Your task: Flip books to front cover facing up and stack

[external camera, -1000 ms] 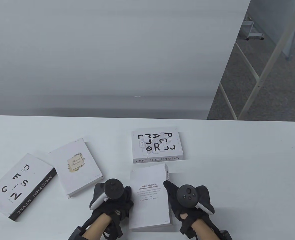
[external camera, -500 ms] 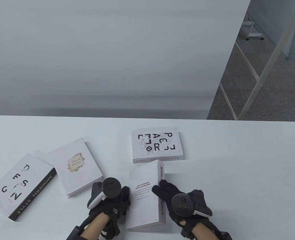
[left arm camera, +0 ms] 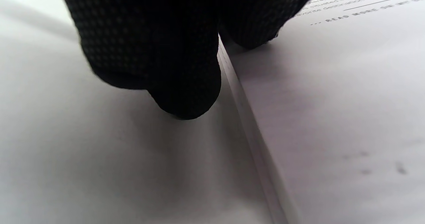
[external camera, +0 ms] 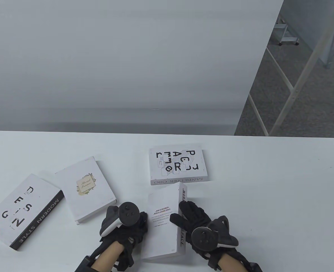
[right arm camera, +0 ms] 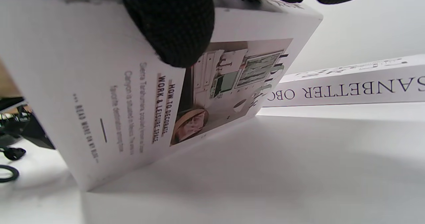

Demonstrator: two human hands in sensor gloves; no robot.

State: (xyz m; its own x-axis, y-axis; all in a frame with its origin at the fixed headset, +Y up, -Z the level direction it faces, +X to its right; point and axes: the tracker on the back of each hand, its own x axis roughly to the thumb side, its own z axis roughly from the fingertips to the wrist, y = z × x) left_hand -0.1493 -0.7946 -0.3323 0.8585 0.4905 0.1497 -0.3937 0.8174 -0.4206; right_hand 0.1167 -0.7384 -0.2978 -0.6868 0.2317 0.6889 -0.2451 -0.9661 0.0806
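The white counter (external camera: 269, 198) carries four books. The nearest book (external camera: 162, 223), at the front centre, is tilted on its left edge, in the middle of its flip. Next, I think, it must turn over to the left. The right hand (external camera: 196, 223) grips its raised spine; the left hand (external camera: 127, 226) touches its lower edge, how far open I cannot tell.

The white back-cover book (external camera: 162, 223) stood tilted, spine edge raised; the lettered book (external camera: 177, 165), floral book (external camera: 85, 188) and design book (external camera: 24, 211) lay flat, covers up.
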